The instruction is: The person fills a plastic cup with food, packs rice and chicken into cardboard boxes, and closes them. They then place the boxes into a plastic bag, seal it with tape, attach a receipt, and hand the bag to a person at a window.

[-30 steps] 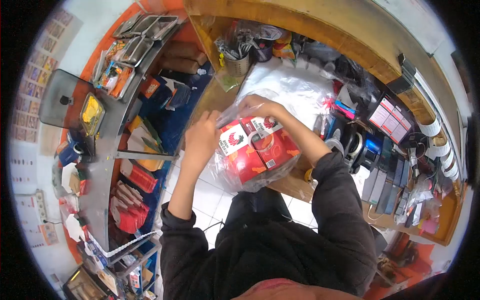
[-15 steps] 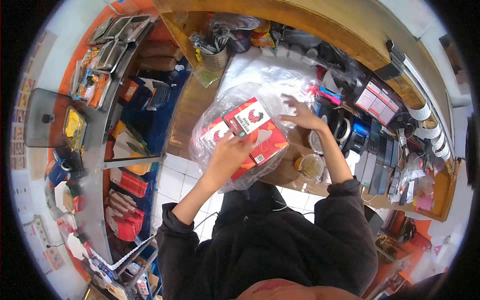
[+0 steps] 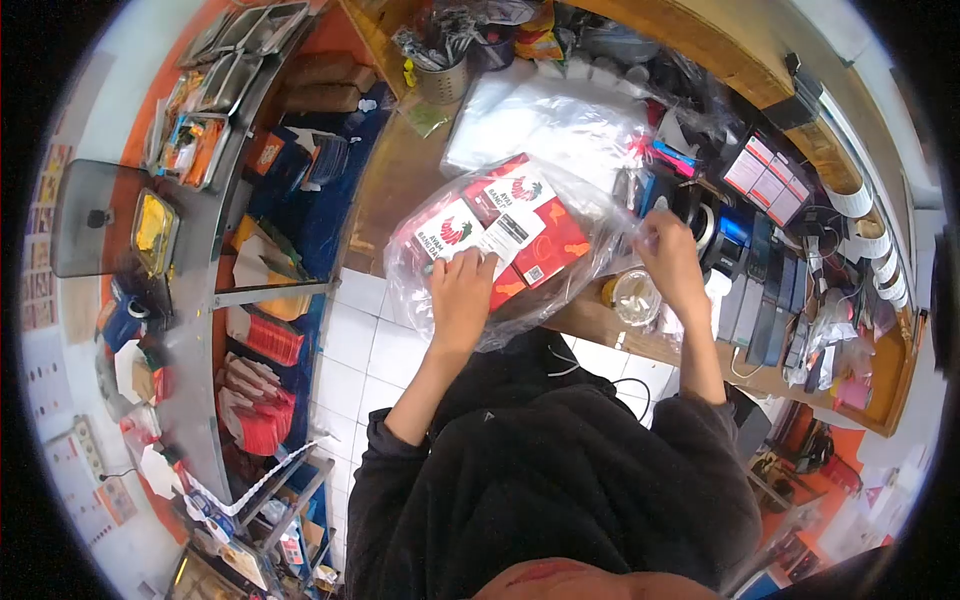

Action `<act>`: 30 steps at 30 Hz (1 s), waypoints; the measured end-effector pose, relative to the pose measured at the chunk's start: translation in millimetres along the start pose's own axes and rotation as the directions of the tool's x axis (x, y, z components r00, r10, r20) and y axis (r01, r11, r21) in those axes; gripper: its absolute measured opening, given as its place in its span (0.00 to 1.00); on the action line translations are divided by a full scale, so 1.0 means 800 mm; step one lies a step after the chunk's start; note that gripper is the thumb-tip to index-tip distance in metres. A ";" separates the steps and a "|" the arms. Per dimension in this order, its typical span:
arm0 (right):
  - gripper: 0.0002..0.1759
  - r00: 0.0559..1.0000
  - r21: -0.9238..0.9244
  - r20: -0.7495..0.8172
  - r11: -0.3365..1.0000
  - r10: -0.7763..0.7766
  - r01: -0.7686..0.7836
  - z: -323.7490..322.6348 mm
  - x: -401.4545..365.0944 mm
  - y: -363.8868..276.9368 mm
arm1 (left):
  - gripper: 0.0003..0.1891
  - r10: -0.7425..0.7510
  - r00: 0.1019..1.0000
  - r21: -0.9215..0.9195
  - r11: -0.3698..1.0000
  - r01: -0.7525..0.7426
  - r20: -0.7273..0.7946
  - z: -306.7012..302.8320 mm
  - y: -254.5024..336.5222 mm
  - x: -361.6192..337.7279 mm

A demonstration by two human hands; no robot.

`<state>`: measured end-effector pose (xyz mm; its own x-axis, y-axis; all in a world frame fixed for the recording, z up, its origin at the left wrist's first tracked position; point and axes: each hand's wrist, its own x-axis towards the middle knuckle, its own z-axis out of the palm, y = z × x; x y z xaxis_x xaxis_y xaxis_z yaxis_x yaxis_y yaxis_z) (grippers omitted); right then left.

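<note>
**Two hands on a bagged pair of red boxes at a crowded desk**

Seen from above, one clear plastic bag [image 3: 585,262] lies at the near edge of a wooden desk [image 3: 390,190]. Inside it are two red-and-white printed boxes [image 3: 530,215], side by side and touching. The left hand [image 3: 462,290] lies flat and spread on the bag's near side, pressing on the boxes through the plastic. The right hand [image 3: 672,262] is closed, fingers pinching the bag's loose right end.

Just behind the bag lies one flat stack of clear plastic sheets [image 3: 540,120]. Beyond that stands one metal cup of utensils [image 3: 440,80]. One small round clear tub [image 3: 632,295] sits between the two hands, just beside the bag. To the right, a row of dark devices [image 3: 760,310] crowds the desk. Several metal trays [image 3: 240,30] line a shelf at far left.
</note>
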<state>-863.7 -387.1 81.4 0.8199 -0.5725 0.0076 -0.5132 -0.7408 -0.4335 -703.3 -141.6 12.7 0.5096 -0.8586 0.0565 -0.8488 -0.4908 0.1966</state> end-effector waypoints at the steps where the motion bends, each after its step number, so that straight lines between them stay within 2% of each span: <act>1: 0.17 0.988 0.178 0.150 0.984 -0.021 -0.006 -0.014 -0.006 -0.006 | 0.19 -0.023 0.999 0.015 1.000 0.023 0.026 0.007 0.000 -0.008; 2: 0.17 0.989 0.175 0.149 0.985 -0.022 -0.005 -0.021 -0.007 -0.015 | 0.19 -0.023 0.999 0.013 1.000 0.023 0.023 0.008 0.002 -0.014; 3: 0.18 0.943 0.594 0.292 0.803 -0.156 -0.051 -0.022 -0.008 -0.027 | 0.19 -0.025 0.999 0.019 0.999 0.026 -0.036 0.009 0.003 -0.019; 4: 0.19 0.874 0.872 0.351 0.458 -0.337 -0.173 -0.018 -0.008 -0.039 | 0.20 -0.028 0.995 0.025 0.999 0.030 -0.093 0.011 0.004 -0.024; 6: 0.21 0.914 0.935 0.210 0.345 -0.347 -0.084 0.024 0.000 -0.054 | 0.21 -0.027 0.992 0.027 0.999 0.031 -0.125 0.019 0.005 -0.032; 8: 0.21 0.872 0.692 0.165 0.684 -0.460 0.230 0.069 0.029 -0.067 | 0.23 -0.026 0.988 0.030 0.999 0.031 -0.150 0.016 0.011 -0.045; 9: 0.21 0.875 0.695 0.164 0.683 -0.456 0.226 0.085 0.030 -0.064 | 0.25 -0.088 0.974 0.072 0.992 0.106 -0.208 0.004 0.020 -0.054; 10: 0.23 0.874 0.478 0.212 0.826 -0.438 0.298 0.101 0.031 -0.062 | 0.28 -0.144 0.952 0.111 0.977 0.180 -0.271 -0.003 0.024 -0.062; 11: 0.26 0.877 0.226 0.254 0.907 -0.408 0.357 0.111 0.035 -0.060 | 0.28 -0.138 0.952 0.116 0.978 0.175 -0.272 0.004 0.021 -0.073; 12: 0.26 0.878 0.228 0.252 0.907 -0.406 0.354 0.118 0.038 -0.058 | 0.30 -0.202 0.849 0.092 0.956 0.280 -0.488 0.021 0.015 -0.087; 13: 0.29 0.887 0.259 0.257 0.911 -0.384 0.320 0.123 0.038 -0.055 | 0.33 -0.251 0.696 0.042 0.926 0.374 -0.672 0.031 0.010 -0.098; 14: 0.32 0.894 0.289 0.265 0.914 -0.362 0.285 0.127 0.037 -0.052 | 0.33 -0.254 0.701 0.042 0.926 0.375 -0.667 0.035 0.002 -0.108; 16: 0.34 0.889 0.249 0.275 0.920 -0.367 0.303 0.131 0.039 -0.048 | 0.34 -0.568 0.653 -0.402 0.821 0.405 -0.501 0.029 -0.022 -0.126; 17: 0.37 0.884 0.205 0.276 0.922 -0.377 0.329 0.132 0.038 -0.046 | 0.29 -0.684 0.692 -0.622 0.651 0.434 -0.233 0.017 -0.032 -0.135; 18: 0.37 0.884 0.204 0.276 0.922 -0.378 0.330 0.128 0.037 -0.047 | 0.29 -0.685 0.690 -0.624 0.650 0.434 -0.233 0.007 -0.043 -0.144; 20: 0.38 0.817 0.197 0.438 0.927 -0.375 0.319 0.112 0.041 -0.052 | 0.21 -0.590 0.808 -0.661 0.606 0.442 -0.001 -0.011 -0.057 -0.165; 21: 0.38 0.819 0.193 0.435 0.927 -0.374 0.320 0.113 0.039 -0.053 | 0.16 -0.556 0.831 -0.634 0.634 0.443 0.024 -0.035 -0.048 -0.165; 22: 0.38 0.805 0.137 0.423 0.908 -0.416 0.397 0.115 0.034 -0.053 | 0.16 -0.553 0.833 -0.636 0.634 0.439 0.023 -0.051 -0.040 -0.164; 23: 0.37 0.786 0.078 0.415 0.879 -0.457 0.470 0.117 0.029 -0.053 | 0.15 -0.442 0.896 -0.691 0.659 0.297 -0.035 -0.064 -0.032 -0.164; 24: 0.37 0.787 0.074 0.416 0.879 -0.456 0.470 0.120 0.026 -0.053 | 0.14 -0.327 0.939 -0.734 0.662 0.150 -0.104 -0.075 -0.024 -0.163; 25: 0.36 0.784 0.091 0.413 0.877 -0.464 0.471 0.122 0.026 -0.052 | 0.11 -0.282 0.955 -0.796 0.597 0.101 -0.091 -0.083 -0.017 -0.154; 26: 0.35 0.781 0.108 0.408 0.874 -0.473 0.473 0.122 0.026 -0.054 | 0.11 -0.284 0.954 -0.797 0.596 0.096 -0.098 -0.089 -0.013 -0.146; 27: 0.35 0.780 0.104 0.406 0.872 -0.476 0.478 0.120 0.024 -0.058 | 0.09 -0.245 0.966 -0.953 0.263 0.154 0.088 -0.094 -0.010 -0.137; 28: 0.31 0.803 0.138 0.313 0.861 -0.507 0.490 0.116 0.018 -0.064 | 0.06 -0.135 0.960 -0.967 -0.101 0.234 0.246 -0.101 -0.006 -0.127; 29: 0.27 0.819 0.168 0.217 0.847 -0.531 0.505 0.110 0.013 -0.069 | 0.06 -0.133 0.962 -0.969 -0.103 0.226 0.238 -0.116 -0.001 -0.109; 30: 0.27 0.819 0.159 0.215 0.847 -0.531 0.507 0.099 0.008 -0.074 | 0.07 -0.114 0.987 -0.990 0.066 0.122 0.114 -0.136 0.005 -0.086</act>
<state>-807.9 -319.0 35.4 0.9991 0.0002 0.0426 0.0218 -0.8618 -0.5067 -726.4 -68.2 116.1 0.5837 -0.8082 -0.0780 0.1458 0.0099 0.9893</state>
